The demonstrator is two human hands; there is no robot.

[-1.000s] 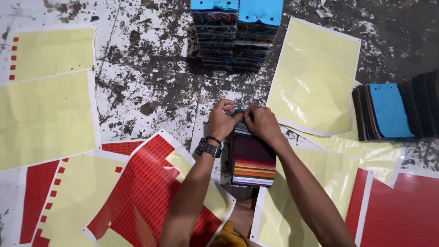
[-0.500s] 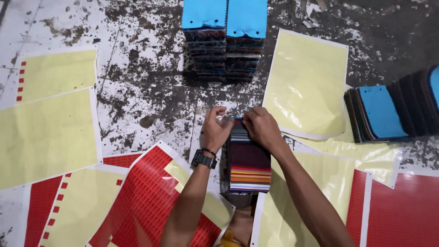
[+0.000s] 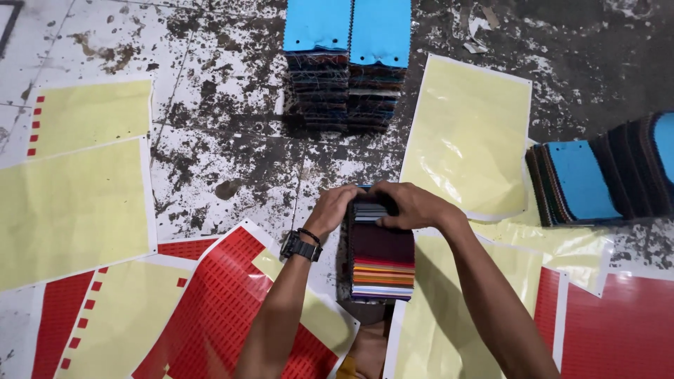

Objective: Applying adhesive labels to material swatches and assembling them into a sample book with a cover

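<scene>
Both hands (image 3: 337,210) (image 3: 411,205) still grip one swatch stack (image 3: 382,256).

yellow sheets (image 3: 70,210), red label sheets (image 3: 210,309), blue-topped swatch stacks (image 3: 347,35), stained floor (image 3: 225,105)

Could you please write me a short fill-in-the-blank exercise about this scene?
1. Both hands grip the far end of a stack of fabric swatches lying on the ____.
2. The left hand has a black ____ at its wrist.
3. The two swatch piles farther ahead are topped in ____.

Missing words: floor; watch; blue
</scene>
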